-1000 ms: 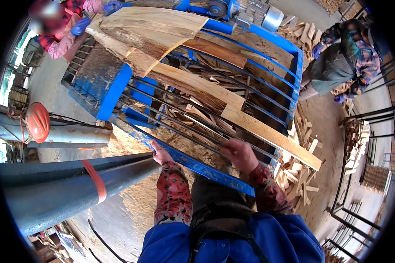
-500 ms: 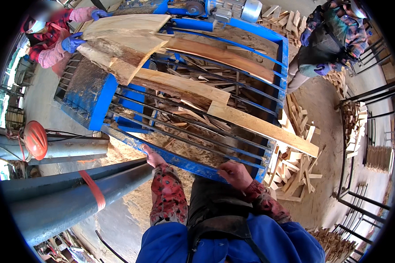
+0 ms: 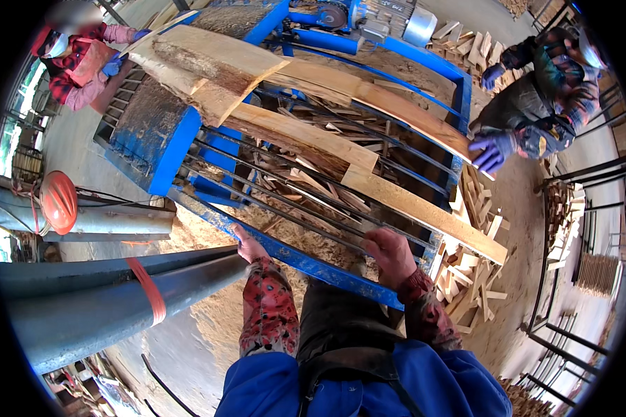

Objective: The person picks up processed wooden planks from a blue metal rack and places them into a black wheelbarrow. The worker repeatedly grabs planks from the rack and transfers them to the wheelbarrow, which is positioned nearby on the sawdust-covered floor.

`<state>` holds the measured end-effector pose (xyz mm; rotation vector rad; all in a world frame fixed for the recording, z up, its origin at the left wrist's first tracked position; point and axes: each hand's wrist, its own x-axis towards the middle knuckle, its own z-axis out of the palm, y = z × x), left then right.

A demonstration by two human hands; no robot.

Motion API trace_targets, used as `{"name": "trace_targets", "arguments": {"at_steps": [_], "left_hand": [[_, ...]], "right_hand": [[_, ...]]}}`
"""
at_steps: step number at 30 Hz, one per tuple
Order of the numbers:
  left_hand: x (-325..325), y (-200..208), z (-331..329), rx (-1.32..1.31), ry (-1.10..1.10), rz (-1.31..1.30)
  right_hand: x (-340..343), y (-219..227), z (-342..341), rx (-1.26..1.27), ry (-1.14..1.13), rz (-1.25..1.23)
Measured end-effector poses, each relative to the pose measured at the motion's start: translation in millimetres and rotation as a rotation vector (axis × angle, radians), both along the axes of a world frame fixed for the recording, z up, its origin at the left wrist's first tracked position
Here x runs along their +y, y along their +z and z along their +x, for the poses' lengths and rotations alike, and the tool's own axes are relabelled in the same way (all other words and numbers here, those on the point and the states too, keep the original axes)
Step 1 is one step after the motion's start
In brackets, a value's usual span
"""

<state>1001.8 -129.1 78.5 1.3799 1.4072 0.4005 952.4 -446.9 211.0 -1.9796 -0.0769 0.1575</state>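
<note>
My left hand (image 3: 252, 248) is closed over the blue front rail (image 3: 292, 258) of a metal frame. My right hand (image 3: 392, 257) is raised just above the rail, beside the dark bars (image 3: 306, 203). Its fingers are curled, and whatever may be in them is hidden. Beyond my hands a notched pale board (image 3: 424, 215) slants across the bars and sticks out past the frame's right end. A longer bark-edged board (image 3: 299, 135) lies against it. Wide rough planks (image 3: 215, 59) rest at the far left. A reddish-brown board (image 3: 414, 115) lies at the far side.
A co-worker (image 3: 83, 62) stands at the far left by the planks. Another co-worker (image 3: 546, 97) at the right has a gloved hand (image 3: 492, 149) at the reddish-brown board's end. Offcuts (image 3: 466, 278) lie heaped at the frame's right. A thick grey pipe (image 3: 118, 306) and orange helmet (image 3: 59, 201) are left.
My right hand has risen off the rail toward the bars. The reddish-brown board has shifted right, to the right co-worker's reaching hand. The left co-worker's hand has drawn back from the planks.
</note>
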Motion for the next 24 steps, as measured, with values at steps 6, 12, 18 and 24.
{"name": "trace_targets", "arguments": {"at_steps": [6, 12, 18, 24], "left_hand": [[16.3, -22.9, -3.5, -0.039, 0.054, -0.008], [-0.3, -2.8, 1.0, -0.103, 0.039, -0.075], [6.0, -12.8, 1.4, -0.082, 0.040, -0.043], [13.0, -26.5, -2.3, -0.104, 0.020, -0.006]], "right_hand": [[9.6, 13.6, 69.6, -0.200, -0.014, -0.099], [28.9, -6.0, 133.3, -0.608, 0.197, -0.391], [19.2, -37.4, 140.7, -0.604, 0.334, -0.700], [-52.0, -10.1, 100.8, -0.449, 0.434, -0.855]]}}
